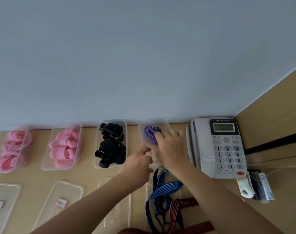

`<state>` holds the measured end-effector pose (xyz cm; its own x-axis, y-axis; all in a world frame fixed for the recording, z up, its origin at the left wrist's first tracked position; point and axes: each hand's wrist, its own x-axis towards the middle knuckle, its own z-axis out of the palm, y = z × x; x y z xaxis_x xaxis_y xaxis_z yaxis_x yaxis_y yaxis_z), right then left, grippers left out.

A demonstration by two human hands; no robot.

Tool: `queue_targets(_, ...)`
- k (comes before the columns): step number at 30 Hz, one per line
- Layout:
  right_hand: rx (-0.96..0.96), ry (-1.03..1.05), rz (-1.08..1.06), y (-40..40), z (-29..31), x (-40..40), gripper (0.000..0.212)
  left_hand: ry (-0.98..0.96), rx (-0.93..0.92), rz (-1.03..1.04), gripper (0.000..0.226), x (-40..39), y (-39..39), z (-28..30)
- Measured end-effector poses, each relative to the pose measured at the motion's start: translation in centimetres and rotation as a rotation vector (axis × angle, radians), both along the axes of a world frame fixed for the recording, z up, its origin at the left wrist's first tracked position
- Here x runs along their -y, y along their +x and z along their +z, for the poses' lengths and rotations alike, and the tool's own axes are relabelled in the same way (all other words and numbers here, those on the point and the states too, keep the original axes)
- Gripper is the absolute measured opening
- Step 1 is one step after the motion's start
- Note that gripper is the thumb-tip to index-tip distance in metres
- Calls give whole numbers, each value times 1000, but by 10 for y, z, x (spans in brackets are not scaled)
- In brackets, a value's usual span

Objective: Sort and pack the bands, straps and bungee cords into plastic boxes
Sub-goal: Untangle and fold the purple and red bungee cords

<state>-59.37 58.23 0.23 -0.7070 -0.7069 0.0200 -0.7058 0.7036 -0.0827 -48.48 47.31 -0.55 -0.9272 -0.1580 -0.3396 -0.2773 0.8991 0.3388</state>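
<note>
A big plain wall (127,56) in pale blue-grey is filling the top of the view. A light wooden bench (86,174) is running along under it. On the right, a wooden side panel (275,105) is standing up at the corner. Soft, even light is falling on everything.

what sits on the desk

i see a light wood desk (86,176) against the wall. four clear boxes (61,146) line its back edge, clear lids (59,203) lie flat in front of them, blue cords (162,188) sprawl at the near right, and a grey phone (216,147) sits far right.
</note>
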Motion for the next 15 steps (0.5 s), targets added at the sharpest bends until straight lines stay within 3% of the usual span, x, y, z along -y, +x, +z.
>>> queue_targets(6, 43, 55, -87, 4, -3, 3, 22, 13, 13, 5, 35, 0, 0, 1)
queue_targets(15, -33, 79, -142, 2, -5, 6, 15, 35, 15, 8, 34, 1, 0, 1)
